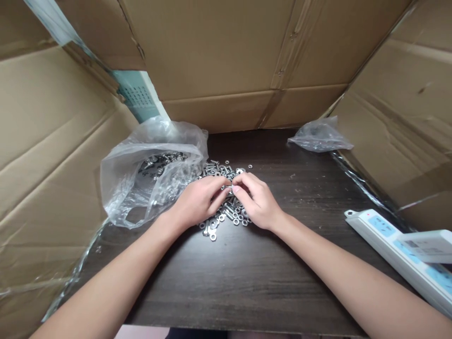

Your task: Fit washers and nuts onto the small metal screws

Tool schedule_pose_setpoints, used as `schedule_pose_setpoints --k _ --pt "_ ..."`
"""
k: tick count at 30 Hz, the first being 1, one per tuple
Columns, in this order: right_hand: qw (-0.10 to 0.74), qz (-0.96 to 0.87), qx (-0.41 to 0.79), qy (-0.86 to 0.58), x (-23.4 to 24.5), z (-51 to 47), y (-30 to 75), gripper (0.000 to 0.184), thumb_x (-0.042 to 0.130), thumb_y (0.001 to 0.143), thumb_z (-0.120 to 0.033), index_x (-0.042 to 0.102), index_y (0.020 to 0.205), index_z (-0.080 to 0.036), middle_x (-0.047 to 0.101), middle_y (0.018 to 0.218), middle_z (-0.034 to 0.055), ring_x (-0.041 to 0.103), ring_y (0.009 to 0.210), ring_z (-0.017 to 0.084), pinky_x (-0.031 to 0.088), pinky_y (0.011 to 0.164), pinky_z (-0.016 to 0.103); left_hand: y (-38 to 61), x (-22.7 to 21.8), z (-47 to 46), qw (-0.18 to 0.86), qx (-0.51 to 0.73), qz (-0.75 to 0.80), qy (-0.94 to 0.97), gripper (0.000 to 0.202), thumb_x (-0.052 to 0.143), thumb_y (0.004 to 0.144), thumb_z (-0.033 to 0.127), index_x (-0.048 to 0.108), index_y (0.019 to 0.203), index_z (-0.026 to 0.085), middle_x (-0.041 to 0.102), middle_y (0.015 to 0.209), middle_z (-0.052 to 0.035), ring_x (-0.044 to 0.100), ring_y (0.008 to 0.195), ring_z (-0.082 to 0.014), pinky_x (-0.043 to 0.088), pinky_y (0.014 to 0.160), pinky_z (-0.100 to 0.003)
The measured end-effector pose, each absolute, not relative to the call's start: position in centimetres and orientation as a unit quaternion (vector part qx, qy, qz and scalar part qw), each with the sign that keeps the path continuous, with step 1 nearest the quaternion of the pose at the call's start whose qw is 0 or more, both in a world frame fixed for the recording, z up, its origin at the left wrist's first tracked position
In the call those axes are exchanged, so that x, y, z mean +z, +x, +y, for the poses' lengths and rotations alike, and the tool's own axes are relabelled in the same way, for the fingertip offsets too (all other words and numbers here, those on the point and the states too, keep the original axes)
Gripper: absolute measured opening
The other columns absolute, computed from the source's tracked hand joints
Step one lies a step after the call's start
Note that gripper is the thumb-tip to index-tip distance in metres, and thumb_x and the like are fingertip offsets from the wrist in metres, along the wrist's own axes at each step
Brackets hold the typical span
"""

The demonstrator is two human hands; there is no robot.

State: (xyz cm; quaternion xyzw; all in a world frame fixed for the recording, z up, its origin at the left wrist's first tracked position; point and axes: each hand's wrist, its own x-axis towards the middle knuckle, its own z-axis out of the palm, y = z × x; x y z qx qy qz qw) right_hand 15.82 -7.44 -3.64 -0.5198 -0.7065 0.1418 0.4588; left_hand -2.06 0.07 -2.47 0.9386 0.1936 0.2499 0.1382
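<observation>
A heap of small silver bolts, nuts and washers (226,214) lies on the dark wooden table (247,282). Both hands rest over this heap, fingertips meeting. My left hand (197,200) is closed in a pinch, and my right hand (256,200) pinches too; between them they hold a small metal piece (229,188), too small to name surely. A clear plastic bag (151,169) with more hardware inside lies open just left of my left hand.
Cardboard walls (229,61) enclose the table on the left, back and right. A crumpled small clear bag (319,136) lies at the back right. A white power strip (399,254) lies along the right edge.
</observation>
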Motion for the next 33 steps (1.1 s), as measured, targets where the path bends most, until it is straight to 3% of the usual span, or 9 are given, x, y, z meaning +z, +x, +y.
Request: schedule_pose_setpoints --k 9,19,23,29,33 --pt "0.445 -0.714 0.149 -0.519 -3.54 -7.64 15.65 0.014 0.044 0.098 -0.023 0.049 0.084 -0.02 0.055 0.081 0.0032 0.051 0.075 0.017 0.039 0.07 0.031 -2.1 -2.79 0.21 0.166 0.271 0.177 0.931 0.018 0.046 0.102 0.025 0.061 0.107 0.016 0.068 0.092 -0.0059 0.063 0.081 -0.0161 0.049 0.073 -0.028" --pt "0.448 -0.711 0.136 -0.525 -3.69 -7.44 15.48 0.022 0.041 0.098 -0.024 0.042 0.077 -0.021 0.052 0.075 0.0021 0.049 0.072 0.017 0.037 0.068 0.031 -2.11 -2.53 0.07 0.091 0.284 0.177 0.938 0.019 0.047 0.102 0.025 0.062 0.102 0.015 0.069 0.09 -0.0061 0.065 0.081 -0.0168 0.048 0.071 -0.027" --pt "0.455 -0.705 0.121 -0.53 -3.86 -7.49 15.54 0.02 0.042 0.097 -0.023 0.045 0.078 -0.021 0.053 0.075 0.0022 0.049 0.072 0.018 0.038 0.068 0.032 -2.29 -2.22 -0.1 0.118 0.255 0.203 0.938 0.021 0.048 0.101 0.03 0.062 0.105 0.015 0.067 0.081 -0.0033 0.062 0.071 -0.0149 0.044 0.062 -0.025" --pt "0.452 -0.709 0.124 -0.526 -3.94 -7.45 15.5 0.017 0.044 0.098 -0.024 0.049 0.082 -0.021 0.056 0.079 0.003 0.052 0.075 0.018 0.039 0.069 0.032 -2.24 -1.87 -0.03 0.133 0.234 0.209 0.94 0.026 0.041 0.102 0.03 0.062 0.097 0.016 0.066 0.083 -0.0042 0.061 0.073 -0.0157 0.044 0.065 -0.027" --pt "0.446 -0.714 0.121 -0.527 -3.92 -7.46 15.44 0.016 0.045 0.097 -0.024 0.05 0.082 -0.021 0.055 0.078 0.0025 0.052 0.074 0.017 0.039 0.069 0.031 -2.31 -1.96 0.09 0.15 0.23 0.212 0.938 0.023 0.044 0.101 0.03 0.062 0.101 0.015 0.067 0.086 -0.0043 0.06 0.074 -0.0154 0.045 0.067 -0.028"
